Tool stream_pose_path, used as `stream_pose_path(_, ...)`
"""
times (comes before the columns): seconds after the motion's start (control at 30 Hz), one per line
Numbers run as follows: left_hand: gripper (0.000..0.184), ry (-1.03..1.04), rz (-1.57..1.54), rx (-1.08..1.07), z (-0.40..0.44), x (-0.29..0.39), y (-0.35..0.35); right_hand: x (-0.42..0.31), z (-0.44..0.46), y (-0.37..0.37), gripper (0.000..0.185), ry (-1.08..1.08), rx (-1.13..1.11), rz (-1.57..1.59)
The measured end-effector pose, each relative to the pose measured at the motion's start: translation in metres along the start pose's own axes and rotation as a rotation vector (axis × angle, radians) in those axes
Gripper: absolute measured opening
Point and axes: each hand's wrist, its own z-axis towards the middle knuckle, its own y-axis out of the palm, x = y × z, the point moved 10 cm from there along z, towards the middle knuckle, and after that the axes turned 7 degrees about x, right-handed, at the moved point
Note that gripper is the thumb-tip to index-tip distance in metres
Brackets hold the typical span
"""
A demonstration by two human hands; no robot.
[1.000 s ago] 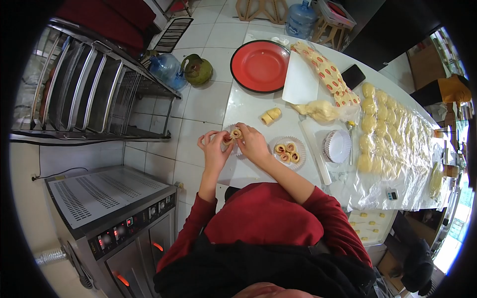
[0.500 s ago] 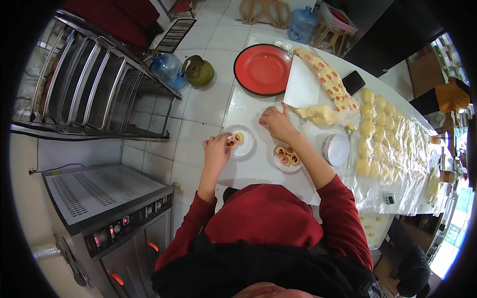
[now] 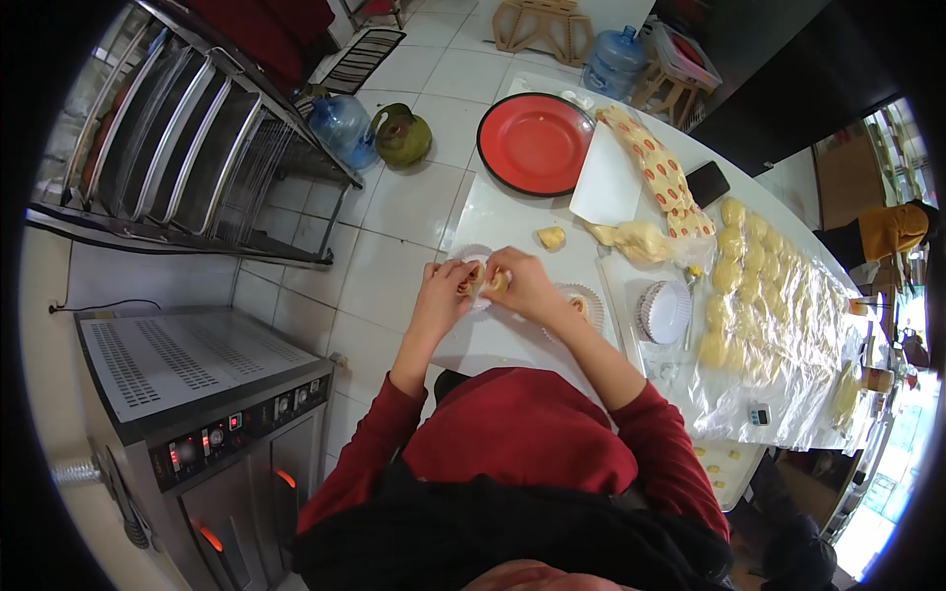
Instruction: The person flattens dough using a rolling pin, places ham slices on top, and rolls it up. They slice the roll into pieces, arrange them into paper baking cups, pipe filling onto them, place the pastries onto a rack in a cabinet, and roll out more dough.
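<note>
Seemingly, roll (image 3: 499, 283) between right fingers (image 3: 505, 258).

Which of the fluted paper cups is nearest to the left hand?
The cup between the left hand and right hand; another cup sits right of them, the stacked cups farther right.

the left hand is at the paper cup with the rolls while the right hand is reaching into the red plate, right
Not quite: the head view shows the right hand at the paper cup too, a roll at its fingertips, away from the red plate. The left hand is there, as you say.
</note>
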Motion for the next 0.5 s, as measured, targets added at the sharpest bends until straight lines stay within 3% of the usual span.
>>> stream_pose_path(0.1, 0.055, -0.068, -0.037, -0.063, 0.002, -0.008, 0.005, 0.006, -0.01, 0.025, 0.029, -0.036, 0.029, -0.181)
stream_pose_path(0.2, 0.057, -0.052, -0.031, 0.025, 0.0, -0.007, -0.001, 0.005, -0.013, 0.037, 0.026, -0.07, 0.058, -0.327)
stream_pose_path(0.3, 0.056, -0.118, -0.046, 0.018, -0.004, -0.012, 0.002, 0.013, -0.009, 0.05, 0.026, 0.045, -0.053, -0.351)
stream_pose_path(0.5, 0.056, -0.104, -0.018, 0.124, -0.005, -0.008, -0.005, 0.025, -0.003, 0.045, 0.03, 0.131, 0.059, -0.449)
